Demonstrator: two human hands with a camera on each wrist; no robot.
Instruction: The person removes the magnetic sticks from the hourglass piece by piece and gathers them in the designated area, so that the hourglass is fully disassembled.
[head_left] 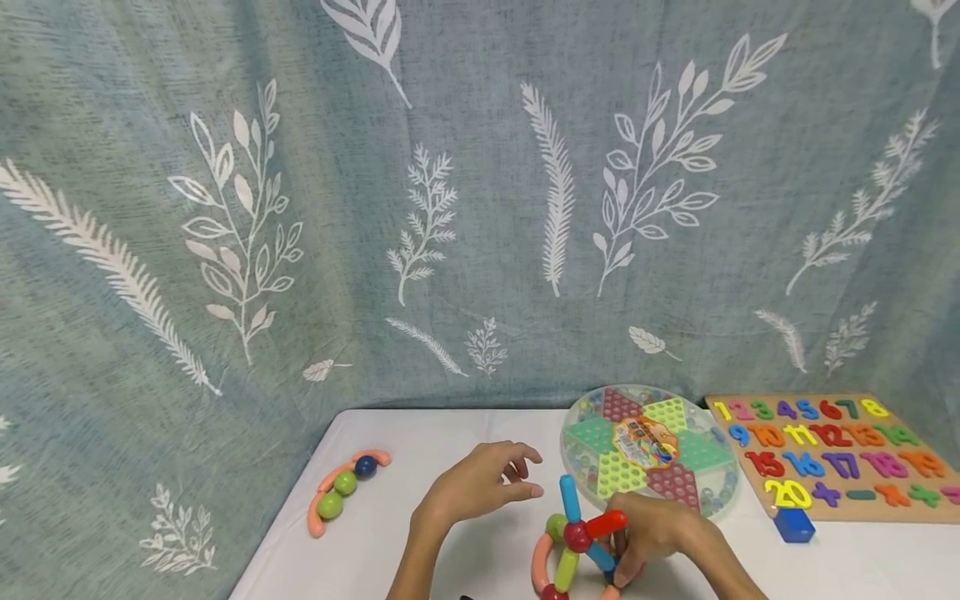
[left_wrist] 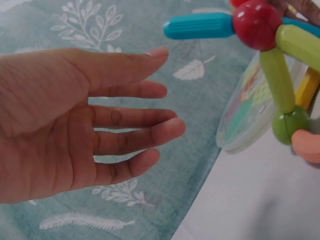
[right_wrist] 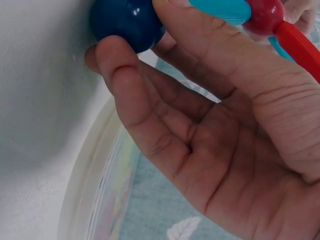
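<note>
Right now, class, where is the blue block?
In the head view, the blue block is on the right, at the number board's near edge, just below the yellow 20.

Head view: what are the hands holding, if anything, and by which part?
The right hand pinches the ball-and-stick toy by its dark blue ball; the left hand holds nothing.

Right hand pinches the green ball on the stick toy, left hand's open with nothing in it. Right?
Wrong colour: the ball that the right hand pinches is dark blue, not green, as the right wrist view shows. The left hand is open with nothing in it, as you say.
</note>
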